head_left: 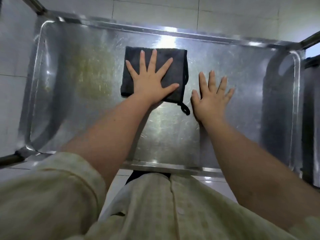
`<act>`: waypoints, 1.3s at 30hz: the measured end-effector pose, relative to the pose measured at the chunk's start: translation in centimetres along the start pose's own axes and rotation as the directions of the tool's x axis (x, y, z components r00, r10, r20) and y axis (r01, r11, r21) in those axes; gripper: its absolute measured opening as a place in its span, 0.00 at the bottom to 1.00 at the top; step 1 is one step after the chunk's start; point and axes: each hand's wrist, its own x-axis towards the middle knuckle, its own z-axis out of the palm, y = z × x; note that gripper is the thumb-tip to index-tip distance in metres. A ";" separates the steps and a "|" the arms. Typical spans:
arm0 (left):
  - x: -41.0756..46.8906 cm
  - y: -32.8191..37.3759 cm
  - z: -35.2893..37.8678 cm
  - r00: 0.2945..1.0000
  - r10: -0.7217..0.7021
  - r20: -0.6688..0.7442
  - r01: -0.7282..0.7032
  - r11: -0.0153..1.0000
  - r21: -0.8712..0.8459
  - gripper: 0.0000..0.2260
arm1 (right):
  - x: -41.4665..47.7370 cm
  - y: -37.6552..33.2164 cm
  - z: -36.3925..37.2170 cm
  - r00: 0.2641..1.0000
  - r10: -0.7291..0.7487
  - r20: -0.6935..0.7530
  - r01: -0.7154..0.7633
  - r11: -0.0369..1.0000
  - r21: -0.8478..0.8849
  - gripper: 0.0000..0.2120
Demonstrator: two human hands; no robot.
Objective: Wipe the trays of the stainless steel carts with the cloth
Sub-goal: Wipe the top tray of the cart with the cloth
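Steel cart tray (164,132), wiping seemingly midway: a yellowish patch (93,73) remains at its left. The folded dark cloth (180,71) lies mid-tray under the left hand (149,82), grip flat and spread. The right hand (211,101), open and empty, rests just beside.

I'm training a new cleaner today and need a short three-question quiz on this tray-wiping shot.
1. True or false: the left hand lies flat, fingers spread, on the dark cloth.
2. The right hand is spread over: A) the cloth, B) the bare tray, C) the floor.
3. Fill in: the yellowish stain lies to the ____ of the cloth.
Key: 1 true; 2 B; 3 left.
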 end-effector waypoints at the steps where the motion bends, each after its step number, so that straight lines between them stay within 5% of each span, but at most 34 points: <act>1: -2.4 0.3 0.7 1.000 0.028 0.002 -0.028 1.000 -0.008 0.39 | -0.1 0.0 -0.1 1.000 -0.003 -0.004 0.003 1.000 0.001 0.29; 8: -17.8 0.6 5.4 0.998 0.067 0.014 -0.067 0.998 0.005 0.37 | -1.8 1.2 -1.8 0.989 -0.143 -0.032 0.146 0.962 0.231 0.27; 15: -17.6 2.1 5.6 0.999 0.005 -0.042 -0.005 1.000 -0.018 0.39 | -13.1 4.2 1.9 0.991 -0.017 0.131 0.010 0.999 0.049 0.27; 23: -20.0 8.7 6.6 1.000 0.020 -0.020 -0.020 1.000 0.000 0.41 | -13.7 4.0 2.9 0.997 0.005 0.076 -0.004 1.000 -0.018 0.28; 34: -19.2 -5.8 4.8 0.992 -0.123 0.013 0.122 0.992 0.039 0.42 | -13.6 3.1 3.0 0.997 0.036 0.063 -0.037 0.999 0.020 0.26; 39: -18.8 0.8 5.5 1.000 0.004 0.007 -0.005 1.000 0.028 0.42 | -14.0 -0.5 3.1 0.987 -0.147 0.059 0.143 0.987 0.070 0.27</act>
